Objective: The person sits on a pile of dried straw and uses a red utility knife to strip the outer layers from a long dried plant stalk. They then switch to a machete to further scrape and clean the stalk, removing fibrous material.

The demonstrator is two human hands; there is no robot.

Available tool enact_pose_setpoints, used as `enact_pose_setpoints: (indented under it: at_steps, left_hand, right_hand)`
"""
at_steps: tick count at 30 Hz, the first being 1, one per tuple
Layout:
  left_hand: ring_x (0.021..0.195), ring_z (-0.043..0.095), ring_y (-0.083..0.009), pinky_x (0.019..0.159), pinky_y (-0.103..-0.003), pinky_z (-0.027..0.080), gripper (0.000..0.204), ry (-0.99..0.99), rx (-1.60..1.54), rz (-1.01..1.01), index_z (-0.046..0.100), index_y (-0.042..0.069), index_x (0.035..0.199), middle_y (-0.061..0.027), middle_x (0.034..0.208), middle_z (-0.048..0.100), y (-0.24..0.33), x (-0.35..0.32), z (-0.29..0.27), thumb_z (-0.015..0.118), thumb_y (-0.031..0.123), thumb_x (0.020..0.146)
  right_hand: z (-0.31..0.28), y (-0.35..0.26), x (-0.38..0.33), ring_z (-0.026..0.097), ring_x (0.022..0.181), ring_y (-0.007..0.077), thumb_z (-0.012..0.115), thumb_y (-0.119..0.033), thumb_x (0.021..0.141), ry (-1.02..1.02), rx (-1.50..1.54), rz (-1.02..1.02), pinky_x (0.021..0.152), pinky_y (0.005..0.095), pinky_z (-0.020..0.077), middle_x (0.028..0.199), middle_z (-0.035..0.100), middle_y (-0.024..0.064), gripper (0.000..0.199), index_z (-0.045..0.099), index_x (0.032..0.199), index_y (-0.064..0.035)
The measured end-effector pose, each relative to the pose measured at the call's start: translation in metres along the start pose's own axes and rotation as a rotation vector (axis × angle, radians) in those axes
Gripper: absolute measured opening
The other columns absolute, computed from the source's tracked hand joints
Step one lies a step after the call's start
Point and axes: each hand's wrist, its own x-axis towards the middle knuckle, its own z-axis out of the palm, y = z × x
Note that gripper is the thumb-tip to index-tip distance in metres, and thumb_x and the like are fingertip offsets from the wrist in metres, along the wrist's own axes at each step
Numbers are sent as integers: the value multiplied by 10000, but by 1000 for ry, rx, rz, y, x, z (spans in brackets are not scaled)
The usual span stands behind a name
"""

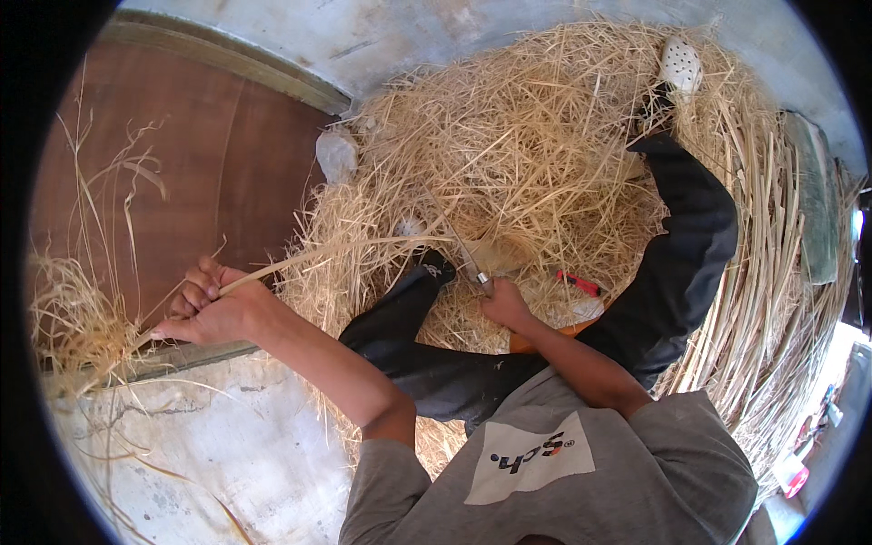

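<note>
My left hand [213, 304], at the left with its fingers curled in, grips a long dry reed stalk [336, 247]. The stalk runs from my fist rightward toward the knife, and a bushy tuft of dry leaves [82, 313] hangs beyond my hand on the far left. In front of my body, my right hand [509, 305] is wrapped round the handle of a knife [465, 254]. Its long thin blade points up and to the left, near the right end of the stalk. Whether blade and stalk touch, I cannot tell.
A large heap of dry straw [518, 118] lies around my legs. A red tool [579, 282] rests on it, right of my right hand. Long reeds [749, 263] are bundled at the right. A brown door panel [200, 173] and a pale stone block [337, 156] are at the left.
</note>
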Motion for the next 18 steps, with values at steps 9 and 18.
enact_pose_setpoints:
  at_steps: [9, 18]
  left_hand:
    - [436, 215, -104, 470, -244, 220, 569, -170, -110, -78, 273, 177, 569, 34, 467, 208, -2, 12, -20, 435, 589, 927]
    - [443, 200, -99, 471, -247, 220, 573, -151, -82, -69, 225, 187, 569, 37, 474, 177, 1, 19, -29, 398, 586, 942]
  right_hand:
    - [-3, -116, -11, 577, 654, 365, 609, -101, 723, 33, 221, -210, 606, 419, 467, 716, 572, 208, 288, 581, 991, 0]
    - [2, -109, -18, 609, 660, 394, 608, -112, 732, 48, 80, -163, 588, 452, 476, 707, 588, 233, 330, 544, 1032, 9]
